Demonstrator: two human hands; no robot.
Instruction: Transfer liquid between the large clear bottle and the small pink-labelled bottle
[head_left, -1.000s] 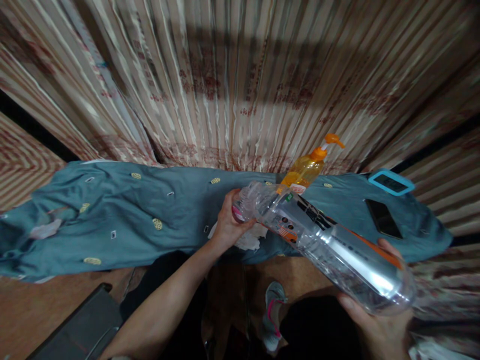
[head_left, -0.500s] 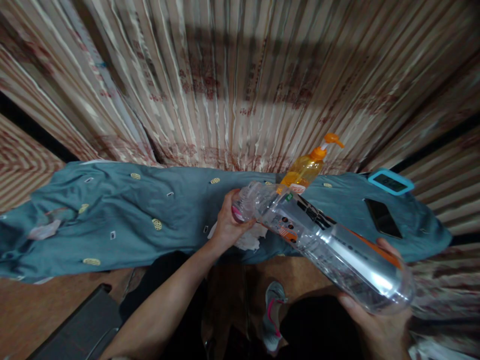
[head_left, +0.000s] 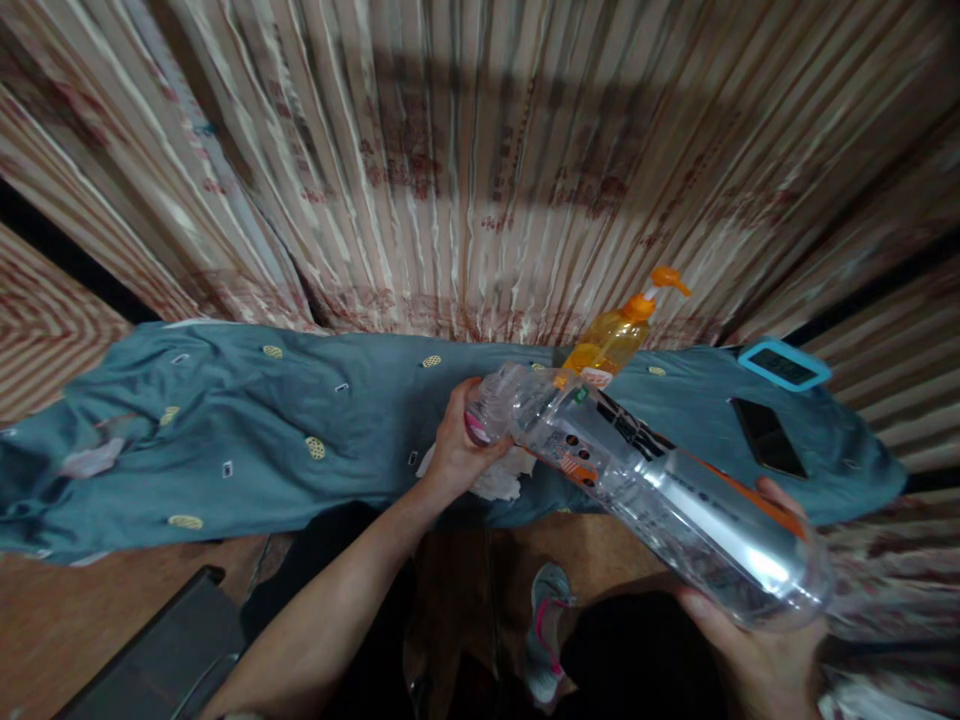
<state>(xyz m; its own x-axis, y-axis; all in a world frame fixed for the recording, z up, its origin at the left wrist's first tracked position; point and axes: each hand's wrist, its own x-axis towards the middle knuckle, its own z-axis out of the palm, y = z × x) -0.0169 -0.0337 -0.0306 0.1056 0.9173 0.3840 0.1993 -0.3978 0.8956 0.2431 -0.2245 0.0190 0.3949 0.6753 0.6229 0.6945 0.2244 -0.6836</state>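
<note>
A large clear plastic bottle (head_left: 675,500) with a silver, black and orange label is held slanting above the cloth, one end lower right and the other upper left. My left hand (head_left: 454,445) is wrapped around its narrow end, where a bit of pink shows. Around the wide end, my right hand (head_left: 757,630) grips from below, with fingertips visible on the far side. Behind the bottle stands an orange pump bottle (head_left: 611,340), its base partly hidden. Crumpled white tissue (head_left: 502,477) lies under my left hand.
A teal patterned cloth (head_left: 247,430) covers the long narrow surface. At its right lie a black phone (head_left: 769,437) and a blue-framed digital display (head_left: 784,365). Whitish scrap (head_left: 91,458) lies far left. A pleated curtain (head_left: 480,170) hangs behind; a dark box-like object (head_left: 165,650) is lower left.
</note>
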